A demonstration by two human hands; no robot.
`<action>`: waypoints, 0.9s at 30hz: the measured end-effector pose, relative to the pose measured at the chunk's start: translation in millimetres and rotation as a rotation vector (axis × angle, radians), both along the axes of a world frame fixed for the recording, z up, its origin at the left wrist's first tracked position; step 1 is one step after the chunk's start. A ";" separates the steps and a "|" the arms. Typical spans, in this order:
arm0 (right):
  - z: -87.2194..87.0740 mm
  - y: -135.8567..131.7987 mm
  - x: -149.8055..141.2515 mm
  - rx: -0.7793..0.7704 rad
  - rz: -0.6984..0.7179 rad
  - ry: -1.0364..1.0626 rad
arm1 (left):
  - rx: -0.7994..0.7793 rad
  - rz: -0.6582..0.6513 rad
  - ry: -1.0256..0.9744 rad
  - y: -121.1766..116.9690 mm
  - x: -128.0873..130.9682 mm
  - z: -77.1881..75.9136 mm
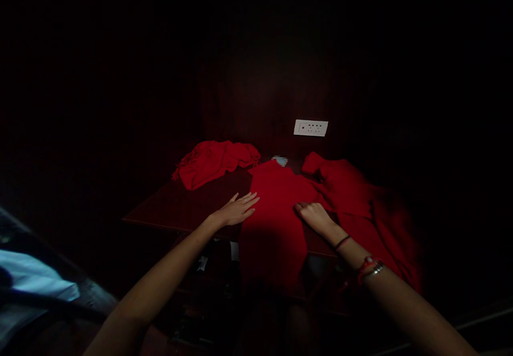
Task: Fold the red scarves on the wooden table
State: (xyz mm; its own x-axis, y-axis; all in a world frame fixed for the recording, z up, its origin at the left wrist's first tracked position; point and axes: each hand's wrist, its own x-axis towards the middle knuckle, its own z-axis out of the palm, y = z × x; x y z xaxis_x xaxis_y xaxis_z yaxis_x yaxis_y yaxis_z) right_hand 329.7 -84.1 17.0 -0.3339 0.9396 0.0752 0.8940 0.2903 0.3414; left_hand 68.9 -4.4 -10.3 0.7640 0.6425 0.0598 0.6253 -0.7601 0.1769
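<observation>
A long red cloth [276, 222] lies spread over the dark table, and its near end hangs over the front edge. My left hand [237, 210] rests flat at the cloth's left edge, fingers stretched out, with a ring on one finger. At the right edge, my right hand [315, 215] is closed, its curled fingers at the cloth's border; the fingertips are partly hidden. A bracelet and a dark band circle my right wrist.
A crumpled red fringed cloth [216, 161] lies at the back left of the table [160, 206]. More bunched red fabric [348, 185] spreads down the right side. A white wall socket [311, 128] is behind. Pale sheeting [32, 281] shows at lower left.
</observation>
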 end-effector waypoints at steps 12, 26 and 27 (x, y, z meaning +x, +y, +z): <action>6.9 42.3 -31.8 -0.011 -0.018 0.350 | 0.098 0.117 -0.050 38.8 44.7 18.1; 20.2 65.3 -29.1 -0.189 -0.268 0.392 | 0.067 0.187 -0.119 55.6 42.8 9.4; 19.0 73.2 -35.3 -0.151 -0.245 0.401 | 0.082 0.211 -0.132 59.5 44.4 11.4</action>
